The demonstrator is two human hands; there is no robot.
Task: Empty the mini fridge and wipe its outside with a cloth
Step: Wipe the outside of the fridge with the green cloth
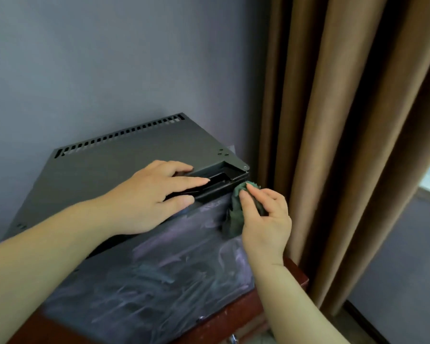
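Your mini fridge (124,155) stands on the red wooden surface (233,319), backed against the wall, with the curtain (345,145) at its three o'clock. Your left hand (149,197) lies spread flat on the metal top, fingertips at the recessed handle. Your right hand (266,219) pinches the green cloth (235,219) against the one o'clock corner of the door (159,281). The cloth is soft and limp, so hold it bunched between thumb and fingers. The fridge looks rigid and heavy. Its smeared glossy door is probably slick, so brace from the top.
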